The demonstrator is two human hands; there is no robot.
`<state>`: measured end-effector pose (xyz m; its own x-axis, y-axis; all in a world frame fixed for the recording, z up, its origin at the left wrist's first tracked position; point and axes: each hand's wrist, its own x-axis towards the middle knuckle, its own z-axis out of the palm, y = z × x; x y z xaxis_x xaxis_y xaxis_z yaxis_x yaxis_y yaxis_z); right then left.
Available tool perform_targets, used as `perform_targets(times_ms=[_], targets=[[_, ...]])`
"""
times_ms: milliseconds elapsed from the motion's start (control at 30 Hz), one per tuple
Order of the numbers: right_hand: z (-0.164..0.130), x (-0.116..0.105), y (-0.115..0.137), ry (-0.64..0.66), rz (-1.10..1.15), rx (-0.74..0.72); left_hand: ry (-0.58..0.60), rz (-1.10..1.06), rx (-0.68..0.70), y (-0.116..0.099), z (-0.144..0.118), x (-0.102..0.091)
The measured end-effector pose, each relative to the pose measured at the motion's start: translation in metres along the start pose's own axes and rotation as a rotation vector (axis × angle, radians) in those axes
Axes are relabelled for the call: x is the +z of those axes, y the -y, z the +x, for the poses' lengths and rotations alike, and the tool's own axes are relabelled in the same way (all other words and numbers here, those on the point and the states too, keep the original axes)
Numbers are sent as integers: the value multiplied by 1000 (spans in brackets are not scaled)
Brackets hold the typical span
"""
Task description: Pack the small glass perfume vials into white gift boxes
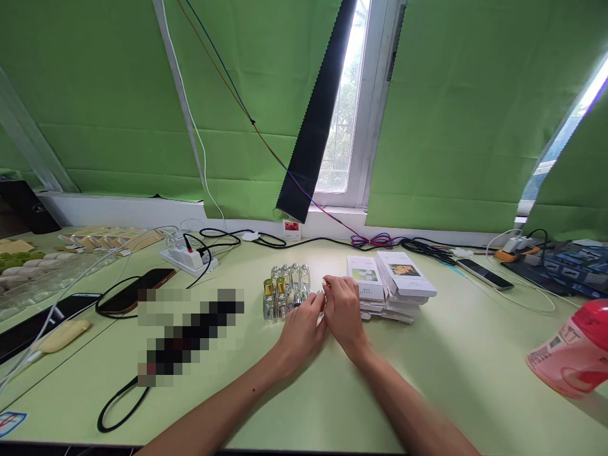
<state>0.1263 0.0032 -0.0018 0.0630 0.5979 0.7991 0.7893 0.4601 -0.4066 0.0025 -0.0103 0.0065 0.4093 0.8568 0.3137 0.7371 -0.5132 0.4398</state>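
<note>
Several small clear glass bottles stand close together in the middle of the table, the nearer two with gold caps. At the right side of this group my left hand and my right hand meet, thumbs towards each other. Both have curled fingers around a small glass bottle, of which only a shiny bit shows between them. My fingers hide its cap and most of its body. Just beyond my right hand are stacked white cartons with printed pictures.
Phones, a power strip and loose cables lie on the left. A blurred-out dark object with a black loop lies nearer. On the right are a pink container with a red lid and another phone. Bundled black cables run along the back.
</note>
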Motion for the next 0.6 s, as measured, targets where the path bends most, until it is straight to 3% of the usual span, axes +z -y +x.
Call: perform_targets(times_ms=[600], targets=[[1, -2, 0, -9, -23, -7, 6, -15, 0, -3, -1, -3]])
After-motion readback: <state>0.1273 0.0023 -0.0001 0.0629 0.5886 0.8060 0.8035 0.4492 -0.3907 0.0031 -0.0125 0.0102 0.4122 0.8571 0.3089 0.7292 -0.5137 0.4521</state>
